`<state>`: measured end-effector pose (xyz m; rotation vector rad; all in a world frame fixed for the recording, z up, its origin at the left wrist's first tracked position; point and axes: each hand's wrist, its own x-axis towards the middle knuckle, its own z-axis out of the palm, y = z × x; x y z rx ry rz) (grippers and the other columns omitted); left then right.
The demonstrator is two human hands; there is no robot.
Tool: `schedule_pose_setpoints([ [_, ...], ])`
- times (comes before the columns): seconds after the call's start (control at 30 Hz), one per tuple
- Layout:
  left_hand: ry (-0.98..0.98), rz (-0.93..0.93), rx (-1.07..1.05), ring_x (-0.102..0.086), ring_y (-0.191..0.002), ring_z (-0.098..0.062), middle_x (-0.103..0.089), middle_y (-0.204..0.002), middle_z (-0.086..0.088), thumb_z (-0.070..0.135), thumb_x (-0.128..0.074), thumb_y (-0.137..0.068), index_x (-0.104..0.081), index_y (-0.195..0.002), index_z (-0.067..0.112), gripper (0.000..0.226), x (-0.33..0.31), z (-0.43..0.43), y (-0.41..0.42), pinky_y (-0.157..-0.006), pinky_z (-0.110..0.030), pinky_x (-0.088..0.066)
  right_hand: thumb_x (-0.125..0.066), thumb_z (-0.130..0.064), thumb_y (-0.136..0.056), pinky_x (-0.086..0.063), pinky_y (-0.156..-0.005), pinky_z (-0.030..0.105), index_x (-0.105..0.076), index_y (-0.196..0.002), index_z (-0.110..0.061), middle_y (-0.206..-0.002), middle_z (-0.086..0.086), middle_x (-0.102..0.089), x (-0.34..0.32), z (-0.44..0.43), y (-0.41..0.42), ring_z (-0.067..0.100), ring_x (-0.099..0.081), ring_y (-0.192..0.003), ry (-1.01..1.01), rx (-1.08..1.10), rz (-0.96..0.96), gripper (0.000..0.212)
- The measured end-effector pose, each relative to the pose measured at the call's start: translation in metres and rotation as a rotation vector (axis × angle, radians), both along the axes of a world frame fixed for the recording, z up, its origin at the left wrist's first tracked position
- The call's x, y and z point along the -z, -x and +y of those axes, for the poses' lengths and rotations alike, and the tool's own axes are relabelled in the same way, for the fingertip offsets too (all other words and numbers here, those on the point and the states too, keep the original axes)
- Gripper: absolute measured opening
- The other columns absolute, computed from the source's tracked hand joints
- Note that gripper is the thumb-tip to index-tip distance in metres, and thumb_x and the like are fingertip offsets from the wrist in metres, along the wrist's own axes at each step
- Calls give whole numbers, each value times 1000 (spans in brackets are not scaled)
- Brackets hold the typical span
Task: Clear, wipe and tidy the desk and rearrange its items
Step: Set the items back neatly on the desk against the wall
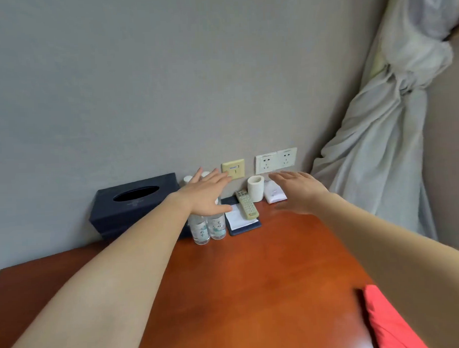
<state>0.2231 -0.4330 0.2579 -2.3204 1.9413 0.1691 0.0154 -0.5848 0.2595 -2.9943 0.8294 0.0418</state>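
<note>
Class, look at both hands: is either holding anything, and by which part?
Nothing is held. The left hand is spread open over the water bottles; the right hand is open beside the paper roll.

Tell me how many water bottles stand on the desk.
2. Both stand side by side between the tissue box and the notepad, partly behind the left hand: the left bottle and the right bottle. The hand could hide another.

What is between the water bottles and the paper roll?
In the head view, a notepad with a remote lying on it sits between the bottles and the roll.
</note>
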Motion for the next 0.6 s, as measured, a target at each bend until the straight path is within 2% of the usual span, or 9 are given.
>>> schedule_pose_setpoints([
  [0.33, 57, 47, 325, 7, -152, -11, -1, -166, 5, 60, -47, -95, -6, -159, 22, 84, -13, -139, 206, -123, -42, 7, -65, -55, -85, -15, -121, 37, -14, -156, -23, -161, -5, -23, -22, -72, 242, 16, -16, -149, 20, 326, 36, 93],
  [0.6, 71, 47, 605, -1, -152, -14, -4, -166, 2, 58, -47, -96, -5, -159, 19, 85, -21, -240, 391, -124, -38, 0, -69, -53, -82, -21, -116, 32, -22, -153, -25, -159, -6, -27, -28, -104, 440, 15, -23, -147, 68, 581, 34, 90],
])
